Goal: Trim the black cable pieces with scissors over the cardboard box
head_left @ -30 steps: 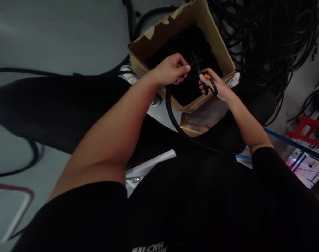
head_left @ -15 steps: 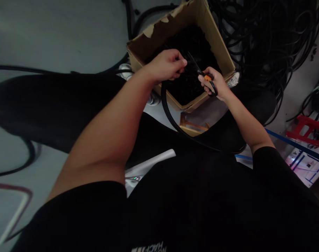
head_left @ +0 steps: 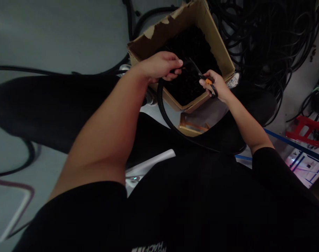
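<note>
1 camera is worn on the person's head. It looks forward and down from close above the black shirt, toward the left hand, the right hand and a cardboard box.

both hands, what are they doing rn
left hand: closed, holding a black cable
right hand: closed, holding orange-and-black scissors

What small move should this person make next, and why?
Probably squeeze the scissors in the right hand to snip the black cable. The left hand grips the cable just above the box, and the blades point at the stretch poking past those fingers. Any piece cut there would likely drop among the black pieces already inside.
</note>
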`<state>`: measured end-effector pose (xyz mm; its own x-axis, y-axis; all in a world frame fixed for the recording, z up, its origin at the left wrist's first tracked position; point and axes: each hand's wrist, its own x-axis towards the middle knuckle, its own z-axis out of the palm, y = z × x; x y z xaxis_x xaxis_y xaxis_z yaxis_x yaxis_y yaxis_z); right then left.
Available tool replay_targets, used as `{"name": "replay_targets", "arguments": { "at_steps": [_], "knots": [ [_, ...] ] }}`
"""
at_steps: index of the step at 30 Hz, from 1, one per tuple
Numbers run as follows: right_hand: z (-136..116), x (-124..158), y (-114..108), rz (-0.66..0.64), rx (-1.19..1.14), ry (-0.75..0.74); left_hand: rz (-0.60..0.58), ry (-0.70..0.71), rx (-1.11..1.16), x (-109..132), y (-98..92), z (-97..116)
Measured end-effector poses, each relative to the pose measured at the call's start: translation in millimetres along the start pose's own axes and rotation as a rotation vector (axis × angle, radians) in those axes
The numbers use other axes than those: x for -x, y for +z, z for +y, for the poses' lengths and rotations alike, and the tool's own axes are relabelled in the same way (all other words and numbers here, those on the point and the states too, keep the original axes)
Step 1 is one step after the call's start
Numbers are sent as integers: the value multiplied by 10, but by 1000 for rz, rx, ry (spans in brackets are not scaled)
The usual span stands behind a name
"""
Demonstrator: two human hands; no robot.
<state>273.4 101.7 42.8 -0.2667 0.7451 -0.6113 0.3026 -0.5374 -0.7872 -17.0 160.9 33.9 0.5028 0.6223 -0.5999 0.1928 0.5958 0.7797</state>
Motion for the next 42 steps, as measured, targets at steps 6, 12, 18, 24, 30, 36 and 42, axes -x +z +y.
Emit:
{"name": "replay_targets", "arguments": {
  "at_steps": [6,12,18,24,30,36,42],
  "knots": [
    [-182,134,74,-15,-99,137,3,120,-129,-3,124,26],
    [-209,105,156,-27,-112,128,-14,105,-173,-40,224,58],
    [-224,77,187,-7,-5,75,-44,138,-208,-109,182,-14],
    [-64,-24,187,-28,90,-18,-30,129,-270,-148,150,-91],
    [264,-204,134,-72,182,-83,53,141,-221,-201,202,-173],
    [334,-230,155,-11,142,-93,50,177,-202,-235,123,-215],
    [54,-109,194,-36,133,-62,14,186,-195,-131,142,-164]
  ]
}}
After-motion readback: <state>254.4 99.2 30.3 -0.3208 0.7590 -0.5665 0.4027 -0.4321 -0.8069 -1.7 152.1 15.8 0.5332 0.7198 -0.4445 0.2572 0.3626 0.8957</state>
